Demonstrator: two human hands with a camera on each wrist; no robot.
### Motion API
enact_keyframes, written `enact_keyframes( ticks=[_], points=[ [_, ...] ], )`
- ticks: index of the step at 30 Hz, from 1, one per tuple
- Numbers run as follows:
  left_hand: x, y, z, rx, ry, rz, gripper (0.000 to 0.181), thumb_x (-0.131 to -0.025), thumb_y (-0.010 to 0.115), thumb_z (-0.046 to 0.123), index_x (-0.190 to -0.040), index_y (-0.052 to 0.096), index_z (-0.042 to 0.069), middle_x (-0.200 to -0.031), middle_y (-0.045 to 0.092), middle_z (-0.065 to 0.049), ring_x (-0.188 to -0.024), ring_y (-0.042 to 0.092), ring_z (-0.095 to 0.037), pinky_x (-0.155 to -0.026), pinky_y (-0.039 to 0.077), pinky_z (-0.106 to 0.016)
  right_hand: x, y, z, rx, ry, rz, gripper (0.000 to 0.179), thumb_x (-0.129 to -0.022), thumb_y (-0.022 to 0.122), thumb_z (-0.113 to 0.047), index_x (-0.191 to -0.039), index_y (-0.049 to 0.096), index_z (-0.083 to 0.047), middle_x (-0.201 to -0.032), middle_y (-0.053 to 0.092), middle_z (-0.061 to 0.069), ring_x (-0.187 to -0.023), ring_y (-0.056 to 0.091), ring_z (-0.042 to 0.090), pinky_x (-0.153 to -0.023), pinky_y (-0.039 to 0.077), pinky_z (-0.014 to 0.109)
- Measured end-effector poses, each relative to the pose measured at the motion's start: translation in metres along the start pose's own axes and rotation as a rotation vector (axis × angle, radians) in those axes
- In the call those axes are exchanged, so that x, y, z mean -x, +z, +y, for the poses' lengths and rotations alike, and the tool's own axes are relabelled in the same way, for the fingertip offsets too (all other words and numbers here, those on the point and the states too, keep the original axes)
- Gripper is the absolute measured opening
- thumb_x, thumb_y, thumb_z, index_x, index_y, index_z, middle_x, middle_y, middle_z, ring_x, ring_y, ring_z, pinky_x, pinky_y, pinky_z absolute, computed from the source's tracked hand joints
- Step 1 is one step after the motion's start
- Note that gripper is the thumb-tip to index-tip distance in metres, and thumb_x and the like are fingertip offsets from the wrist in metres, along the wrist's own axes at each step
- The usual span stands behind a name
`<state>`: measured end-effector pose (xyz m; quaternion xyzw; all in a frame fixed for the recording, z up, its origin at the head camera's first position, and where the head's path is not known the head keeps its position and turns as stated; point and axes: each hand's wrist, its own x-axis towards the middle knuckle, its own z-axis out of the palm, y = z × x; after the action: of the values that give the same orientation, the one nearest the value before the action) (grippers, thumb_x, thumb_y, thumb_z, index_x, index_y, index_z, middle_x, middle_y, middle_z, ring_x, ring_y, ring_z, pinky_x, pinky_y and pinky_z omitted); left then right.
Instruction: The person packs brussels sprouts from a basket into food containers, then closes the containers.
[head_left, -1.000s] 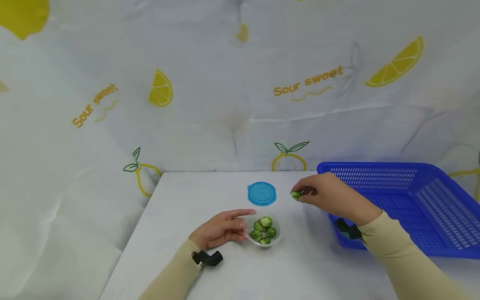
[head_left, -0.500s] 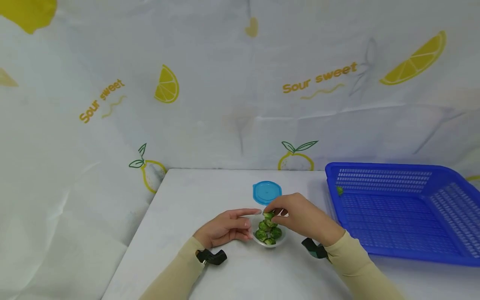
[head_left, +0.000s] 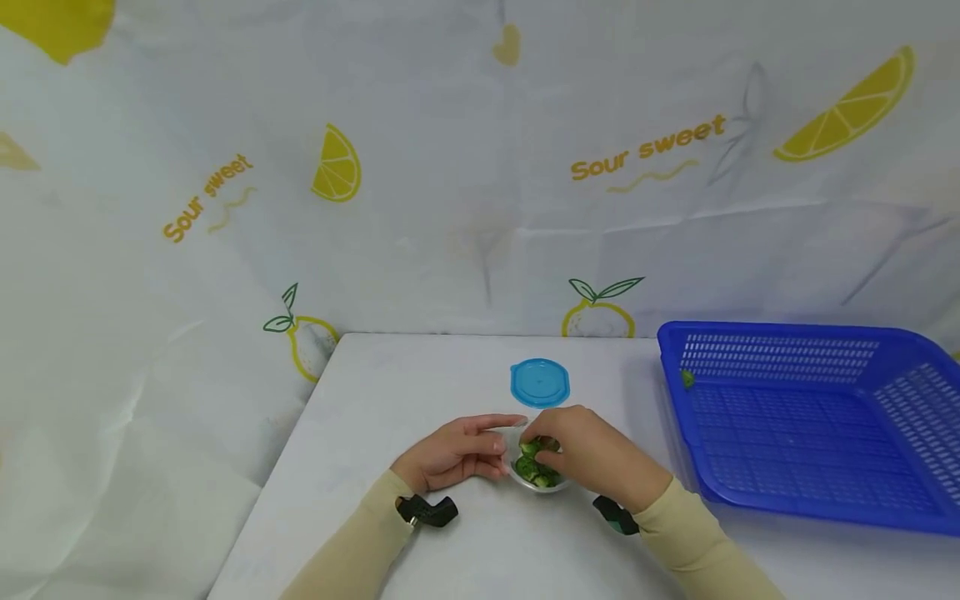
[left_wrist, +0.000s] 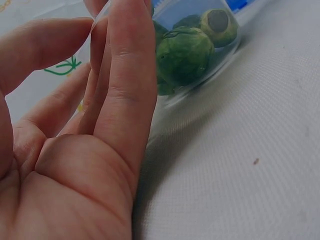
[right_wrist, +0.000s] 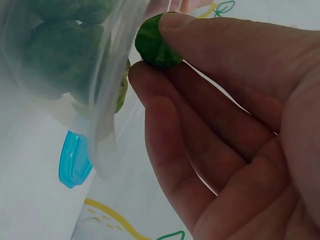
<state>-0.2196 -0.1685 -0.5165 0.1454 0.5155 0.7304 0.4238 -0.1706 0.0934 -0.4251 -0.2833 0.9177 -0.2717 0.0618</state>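
A small clear plastic bowl (head_left: 553,489) on the table holds several Brussels sprouts (head_left: 527,467). My left hand (head_left: 457,452) lies along the bowl's left side, its fairly straight fingers touching the wall and the index finger reaching along the far rim. Over the bowl's right part, my right hand (head_left: 592,450) pinches a Brussels sprout (right_wrist: 156,42) between thumb and fingertips, right at the rim in the right wrist view. Through the clear wall in the left wrist view, sprouts (left_wrist: 184,56) show behind my fingers. The right hand hides part of the bowl's contents in the head view.
A blue lid (head_left: 540,382) lies flat behind the bowl. At the right stands a large blue perforated basket (head_left: 795,492), with a single sprout (head_left: 687,379) by its left wall. A white sheet with lemon prints (head_left: 450,167) rises behind the table.
My right hand has come left from beside the basket to the bowl, carrying a sprout, and has lowered slightly there. The left hand stays at the bowl. The head view has shifted slightly.
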Motion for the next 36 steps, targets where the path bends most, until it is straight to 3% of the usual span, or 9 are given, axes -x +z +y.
enact_keyframes(
  ticks=[15,22,26,32,36],
  points=[
    [-0.007,0.007,0.004,-0.009,-0.007,-0.023,0.053,-0.113,0.054,0.007,-0.165,0.045,0.012,-0.097,0.078,-0.003,-0.091,0.079,-0.013,-0.088,0.067,-0.026,0.009,0.001,0.0,0.08,-0.024,0.05,0.021,-0.091,0.085,-0.003,-0.11,0.082,-0.011,-0.108,0.08,-0.001,-0.101,0.075,0.017,-0.088,0.066,0.04],
    [-0.014,0.009,0.005,-0.012,-0.006,-0.045,0.06,-0.109,0.064,0.012,-0.165,0.044,0.011,-0.098,0.077,-0.004,-0.091,0.078,-0.013,-0.088,0.067,-0.026,0.014,-0.001,0.002,0.106,-0.015,0.077,0.023,-0.092,0.084,-0.003,-0.114,0.082,-0.009,-0.111,0.081,0.003,-0.104,0.077,0.021,-0.089,0.066,0.041],
    [-0.016,0.01,0.005,-0.015,-0.02,-0.041,0.057,-0.11,0.062,0.012,-0.165,0.046,0.012,-0.097,0.078,-0.003,-0.09,0.078,-0.013,-0.088,0.067,-0.025,0.016,-0.002,0.003,0.103,-0.01,0.084,0.022,-0.092,0.084,-0.003,-0.113,0.082,-0.009,-0.111,0.081,0.003,-0.103,0.077,0.022,-0.089,0.066,0.041],
    [-0.009,0.007,0.002,-0.022,-0.027,-0.003,0.054,-0.113,0.054,0.007,-0.165,0.045,0.013,-0.095,0.076,-0.003,-0.09,0.078,-0.012,-0.088,0.067,-0.025,0.018,-0.01,-0.002,0.042,-0.015,0.075,0.022,-0.095,0.082,-0.007,-0.117,0.082,-0.011,-0.111,0.081,0.001,-0.102,0.076,0.019,-0.086,0.066,0.036],
    [-0.001,0.003,-0.002,-0.026,-0.019,0.021,0.055,-0.113,0.055,0.009,-0.166,0.044,0.013,-0.095,0.075,-0.004,-0.09,0.078,-0.013,-0.088,0.066,-0.025,0.024,-0.028,-0.007,0.095,-0.029,0.094,0.022,-0.096,0.081,-0.009,-0.118,0.081,-0.014,-0.111,0.08,0.0,-0.099,0.075,0.018,-0.084,0.065,0.034]
  ],
)
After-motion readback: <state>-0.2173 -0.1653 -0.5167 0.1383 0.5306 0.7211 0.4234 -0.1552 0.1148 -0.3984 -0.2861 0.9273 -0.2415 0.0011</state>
